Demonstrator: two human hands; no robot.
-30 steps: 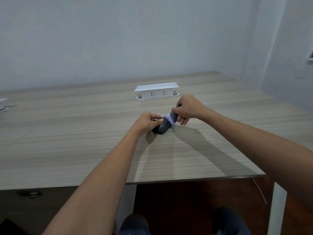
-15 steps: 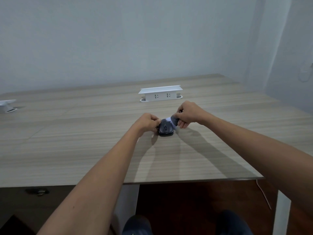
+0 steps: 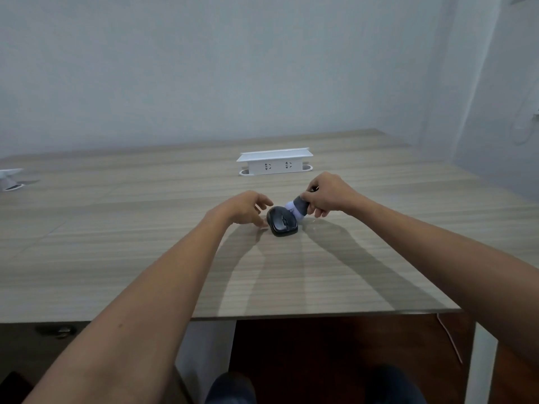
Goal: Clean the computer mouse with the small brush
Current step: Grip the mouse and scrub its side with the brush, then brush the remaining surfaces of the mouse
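**Brush at the mouse's far right edge**

Head view: the mouse, dark and right side up, lies flat on the wooden surface, near its middle. The right hand is closed around the brush, gripping its dark grey body; the pale bristle end points down and left and meets the far right edge of the mouse. The left hand sits just left of the mouse with fingers spread and loosely curled, holding nothing; whether its fingertips touch the mouse's side I cannot tell. Farther back on the surface stands a white socket box, well apart from the hands. A second white object shows at the far left edge, partly cut off.
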